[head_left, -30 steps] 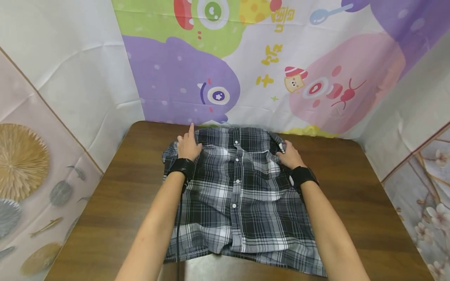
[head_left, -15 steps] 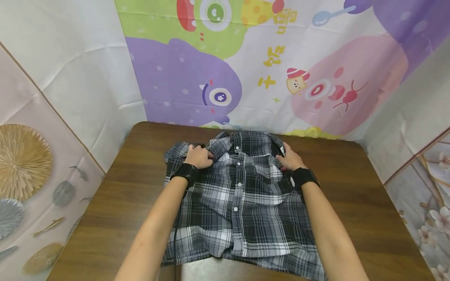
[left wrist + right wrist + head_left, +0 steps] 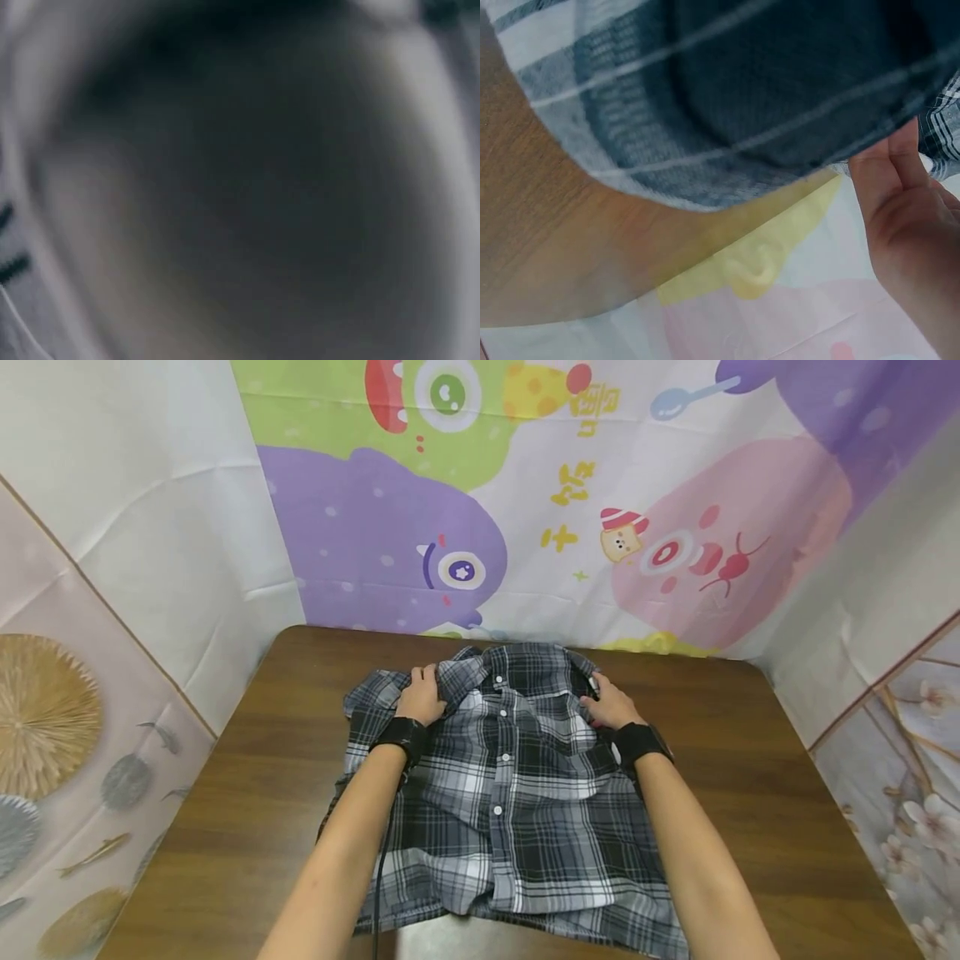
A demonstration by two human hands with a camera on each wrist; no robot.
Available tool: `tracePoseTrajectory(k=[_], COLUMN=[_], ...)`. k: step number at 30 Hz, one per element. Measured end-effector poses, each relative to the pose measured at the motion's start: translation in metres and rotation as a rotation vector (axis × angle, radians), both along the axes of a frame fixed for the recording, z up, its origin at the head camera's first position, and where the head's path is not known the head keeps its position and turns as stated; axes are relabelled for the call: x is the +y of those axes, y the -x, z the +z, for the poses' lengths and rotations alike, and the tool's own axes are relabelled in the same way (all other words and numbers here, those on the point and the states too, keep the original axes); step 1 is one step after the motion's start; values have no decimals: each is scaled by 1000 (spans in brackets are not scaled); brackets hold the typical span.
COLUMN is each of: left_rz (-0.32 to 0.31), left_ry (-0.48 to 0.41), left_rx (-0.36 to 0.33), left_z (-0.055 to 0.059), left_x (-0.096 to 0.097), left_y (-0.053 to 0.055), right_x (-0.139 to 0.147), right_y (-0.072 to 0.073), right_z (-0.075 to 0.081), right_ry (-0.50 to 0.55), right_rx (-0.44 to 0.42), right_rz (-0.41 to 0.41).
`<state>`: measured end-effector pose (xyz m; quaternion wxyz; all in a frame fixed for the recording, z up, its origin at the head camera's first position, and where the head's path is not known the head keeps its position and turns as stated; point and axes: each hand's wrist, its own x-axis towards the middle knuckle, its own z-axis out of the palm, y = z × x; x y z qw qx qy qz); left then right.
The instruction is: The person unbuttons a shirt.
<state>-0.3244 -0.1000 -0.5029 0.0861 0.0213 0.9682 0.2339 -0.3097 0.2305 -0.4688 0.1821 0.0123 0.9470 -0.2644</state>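
A plaid shirt (image 3: 555, 827) lies buttons-up on the desk (image 3: 787, 827). The right hand (image 3: 613, 703) pinches its edge near the collar; the left hand (image 3: 422, 697) touches the opposite shoulder, its fingers' grip unclear.

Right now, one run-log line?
left hand: on black-grey plaid cloth shirt; right hand: holding its edge; shirt: front up on brown wooden table

A small curtained nook, though whether in a home or a studio I can't tell; a brown wood-grain table (image 3: 247, 827) stands between three hanging cloths; the back cloth (image 3: 532, 581) carries sideways cartoon monsters (image 3: 382, 535) and yellow characters (image 3: 558, 537); the left cloth (image 3: 150, 552) shows straw-coloured and grey discs (image 3: 45, 710); the right cloth (image 3: 847, 647) has blossoms (image 3: 937, 827); soft creases run through them.
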Motion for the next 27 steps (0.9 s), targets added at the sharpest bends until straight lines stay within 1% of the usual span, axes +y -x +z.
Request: tracePoseTrajectory(k=[2,4,5,6,7,8,9,10,11,12,13,14,15,16,17,18,20,22,23,25,27], left_rz=[19,28,32,38,45,42,28,-1,-54,-127,-214,-317,-423,-527,-626,-711,-842,-927,-956,-981,-983], left_ry=[8,8,5,-16,-48,-91,-152,-208,-259,-297,-314,-304,-271,-212,-130,-42,134,268,314,356,347], left_rx=[-18,-6,22,56,104,159,213,266,310,348,382,404,419,435,456,471,473,443,423,389,363], left_z=[0,2,3,5,8,11,16,20,26,31,36,41,46,49,50,50,48,44,42,39,39], left_x=[0,1,2,3,5,7,9,11,13,15,16,17,18,19,21,22,24,26,27,28,29], left_y=[1,0,0,-1,-2,-3,-4,-5,-8,-11,-16,-21,-28,-34,-41,-47,-60,-70,-73,-79,-81], right_x=[-1,-2,-2,-1,0,0,1,2,2,3,2,1,1,0,-1,-2,-5,-10,-12,-18,-24], right_y=[0,0,0,0,0,0,0,0,0,0,0,1,1,1,2,3,4,4,5,5,5], right_z=[0,0,0,1,1,3,5,8,11,14,17,20,22,25,27,28,29,28,28,24,20], right_ry=[4,19,31,45,59,73,85,88,88,83,78,71,63,56,59,60,84,114,125,146,142], right_rx=[-5,-11,-17,-24,-25,-26,-21,-7,14,45,87,137,197,259,319,375,458,491,490,455,393], right_rz=[-5,-1,2,3,5,6,4,-1,-12,-28,-47,-75,-102,-131,-155,-169,-167,-118,-78,2,69])
